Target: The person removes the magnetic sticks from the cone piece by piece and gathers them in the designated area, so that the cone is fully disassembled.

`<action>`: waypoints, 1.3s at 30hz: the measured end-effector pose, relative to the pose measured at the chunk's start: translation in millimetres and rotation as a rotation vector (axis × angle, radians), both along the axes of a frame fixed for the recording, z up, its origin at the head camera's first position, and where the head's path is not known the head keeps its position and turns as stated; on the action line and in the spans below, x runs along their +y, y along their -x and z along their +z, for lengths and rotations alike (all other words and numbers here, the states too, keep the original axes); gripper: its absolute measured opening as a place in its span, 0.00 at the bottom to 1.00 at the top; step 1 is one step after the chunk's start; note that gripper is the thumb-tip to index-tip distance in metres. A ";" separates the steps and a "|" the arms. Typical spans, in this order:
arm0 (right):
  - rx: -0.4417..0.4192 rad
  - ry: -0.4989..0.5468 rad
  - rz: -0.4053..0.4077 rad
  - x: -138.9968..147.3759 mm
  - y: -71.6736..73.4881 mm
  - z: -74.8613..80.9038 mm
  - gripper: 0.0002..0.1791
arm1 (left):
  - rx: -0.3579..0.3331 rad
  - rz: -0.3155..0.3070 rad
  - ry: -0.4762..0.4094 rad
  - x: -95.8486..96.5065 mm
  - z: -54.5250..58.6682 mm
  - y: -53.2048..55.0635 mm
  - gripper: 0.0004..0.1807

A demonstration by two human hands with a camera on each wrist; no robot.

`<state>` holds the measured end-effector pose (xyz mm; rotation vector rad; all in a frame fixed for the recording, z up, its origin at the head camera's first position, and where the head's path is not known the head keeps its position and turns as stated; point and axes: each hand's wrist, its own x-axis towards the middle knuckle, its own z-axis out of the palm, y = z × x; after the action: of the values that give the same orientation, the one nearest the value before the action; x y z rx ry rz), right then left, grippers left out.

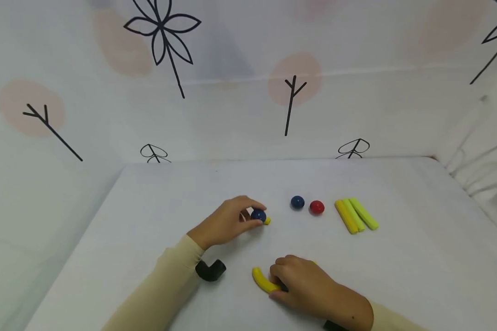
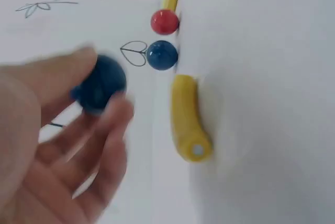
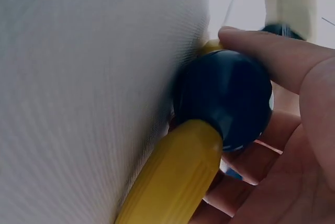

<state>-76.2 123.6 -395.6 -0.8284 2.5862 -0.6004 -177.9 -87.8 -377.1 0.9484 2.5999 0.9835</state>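
Observation:
My left hand (image 1: 225,223) pinches a blue ball (image 2: 103,82) between thumb and fingers, held off the table. Just beyond it lies a short curved yellow rod (image 2: 186,114) with a pale dot on its end, mostly hidden in the head view. Down near the front, my right hand (image 1: 306,285) grips another blue ball (image 3: 225,98), its fingers curled round it low over the table. A straight yellow rod (image 3: 175,177) meets that ball on the near side. On its other side a curved yellow rod (image 1: 262,281) pokes out to the left.
Farther back lie a loose blue ball (image 1: 297,202) and a red ball (image 1: 316,207). To their right, yellow and yellow-green sticks (image 1: 349,216) lie side by side. White patterned cloth (image 1: 232,115) rises behind the table. Black bands circle both wrists.

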 end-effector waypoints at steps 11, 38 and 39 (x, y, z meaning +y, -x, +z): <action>-0.069 0.019 0.000 -1.9 0.8 -3.0 0.11 | -0.049 0.062 0.251 53.0 -5.5 67.0 0.20; -0.071 -0.051 0.154 32.4 18.8 16.3 0.20 | 0.010 -0.057 0.127 20.7 7.4 -11.4 0.09; -0.085 -0.043 0.151 32.6 19.7 15.3 0.20 | -0.004 -0.076 0.152 17.3 7.0 -19.7 0.08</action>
<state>-95.9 156.2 -380.3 -0.9520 2.4254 -0.5218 -158.2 -70.5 -370.1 0.9962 2.5718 0.7562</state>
